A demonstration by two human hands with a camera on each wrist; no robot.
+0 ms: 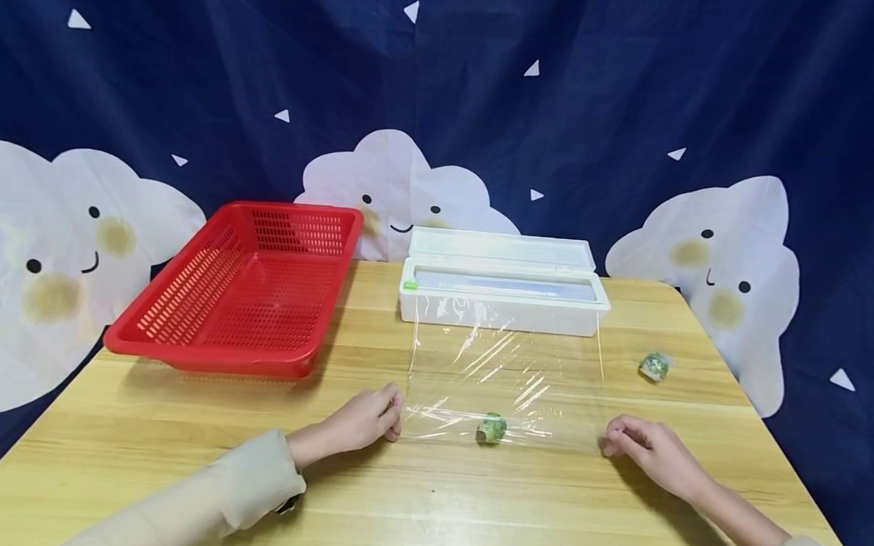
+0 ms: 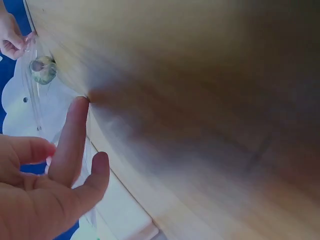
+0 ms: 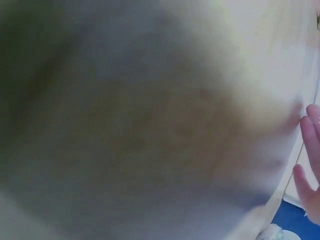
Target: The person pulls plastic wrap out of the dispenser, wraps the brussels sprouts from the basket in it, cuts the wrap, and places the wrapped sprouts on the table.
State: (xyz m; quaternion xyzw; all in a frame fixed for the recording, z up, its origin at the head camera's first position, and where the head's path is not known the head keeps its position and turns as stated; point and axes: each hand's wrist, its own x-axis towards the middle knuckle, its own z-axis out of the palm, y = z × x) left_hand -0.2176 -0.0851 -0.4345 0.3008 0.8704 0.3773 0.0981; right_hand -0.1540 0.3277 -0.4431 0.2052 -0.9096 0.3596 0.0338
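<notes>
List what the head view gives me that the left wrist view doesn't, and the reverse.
Only the head view: the red basket, the wrapped green piece beyond the right hand, and the left sleeve.

Only the left wrist view: a close look at the left hand with its lower fingers spread apart.

Both: the two hands, the clear film, the small green vegetable, the white box, the wooden table and the cloud backdrop.

Wooden table (image 1: 393, 504) — basket (image 1: 207, 349), box (image 1: 505, 269), green bundle (image 1: 654, 366)
</notes>
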